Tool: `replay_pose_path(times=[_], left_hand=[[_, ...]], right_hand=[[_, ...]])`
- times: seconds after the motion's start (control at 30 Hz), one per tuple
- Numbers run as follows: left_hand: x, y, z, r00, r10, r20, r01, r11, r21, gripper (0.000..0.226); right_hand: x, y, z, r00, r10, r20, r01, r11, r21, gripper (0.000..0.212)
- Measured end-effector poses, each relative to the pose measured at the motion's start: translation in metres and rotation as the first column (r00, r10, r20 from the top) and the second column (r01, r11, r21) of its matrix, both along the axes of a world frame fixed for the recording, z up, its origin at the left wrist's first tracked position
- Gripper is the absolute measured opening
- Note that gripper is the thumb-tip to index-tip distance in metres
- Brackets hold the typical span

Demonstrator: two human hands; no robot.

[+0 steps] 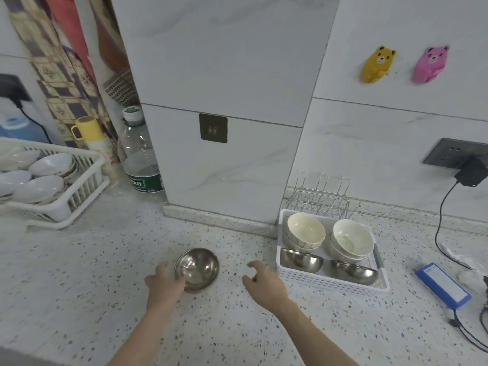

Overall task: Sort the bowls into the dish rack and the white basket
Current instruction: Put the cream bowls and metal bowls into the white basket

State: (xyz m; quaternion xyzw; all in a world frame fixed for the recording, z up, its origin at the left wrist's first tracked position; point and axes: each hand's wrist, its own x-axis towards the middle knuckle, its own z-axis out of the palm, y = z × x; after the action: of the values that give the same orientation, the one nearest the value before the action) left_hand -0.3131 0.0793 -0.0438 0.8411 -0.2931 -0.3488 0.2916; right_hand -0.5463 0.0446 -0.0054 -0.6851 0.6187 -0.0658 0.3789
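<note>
Steel bowl (197,269) on the speckled counter (79,273), lower centre of the frame.
The left hand (165,282) grips the bowl's near-left rim, apparently with the fingertips inside; the right hand (264,282) hovers just right of it, fingers loosely spread, holding nothing. The white basket (334,282), right of centre, contains cream and steel bowls.

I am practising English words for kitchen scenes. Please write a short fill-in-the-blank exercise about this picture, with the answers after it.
1. The left hand holds the round steel bowl that stands on the speckled ____.
2. The white perforated plastic basket holds two cream ceramic bowl stacks and two ____ bowls.
3. The right hand hovers with nothing in its ____.
4. The bear-shaped wall hook beside the pink bear-shaped wall hook is ____.

Answers: countertop; steel; fingers; yellow
</note>
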Motion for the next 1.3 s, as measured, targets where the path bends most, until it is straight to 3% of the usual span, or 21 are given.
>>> replay_pose_path(times=[0.2, 0.43, 0.67, 0.83, 1.07, 1.3], left_hand=[[0.007, 0.003, -0.007, 0.931, 0.062, -0.361, -0.049, 0.998, 0.043, 0.048], [0.001, -0.005, 0.015, 0.891, -0.036, -0.453, 0.025, 0.999, -0.031, 0.033], [-0.04, -0.038, 0.048, 0.813, -0.183, -0.552, 0.149, 0.983, -0.106, 0.021], [-0.077, -0.052, 0.061, 0.746, -0.251, -0.617, 0.242, 0.965, -0.101, 0.027], [-0.14, -0.064, 0.084, 0.702, -0.384, -0.6, 0.382, 0.914, -0.137, 0.031], [-0.203, -0.086, 0.108, 0.844, -0.445, -0.3, 0.375, 0.889, -0.263, 0.033]], right_hand=[[0.035, 0.012, -0.013, 0.997, 0.044, 0.063, -0.054, 0.985, 0.161, 0.059], [0.03, 0.018, 0.002, 0.973, -0.042, 0.228, 0.03, 0.998, 0.054, 0.062], [-0.017, 0.005, 0.033, 0.917, -0.09, 0.389, 0.124, 0.99, -0.063, 0.046], [-0.064, -0.005, 0.045, 0.884, -0.14, 0.446, 0.195, 0.978, -0.079, 0.037], [-0.13, -0.013, 0.063, 0.818, -0.194, 0.541, 0.302, 0.946, -0.118, 0.028], [-0.173, -0.03, 0.073, 0.747, -0.319, 0.583, 0.474, 0.87, -0.132, 0.016]])
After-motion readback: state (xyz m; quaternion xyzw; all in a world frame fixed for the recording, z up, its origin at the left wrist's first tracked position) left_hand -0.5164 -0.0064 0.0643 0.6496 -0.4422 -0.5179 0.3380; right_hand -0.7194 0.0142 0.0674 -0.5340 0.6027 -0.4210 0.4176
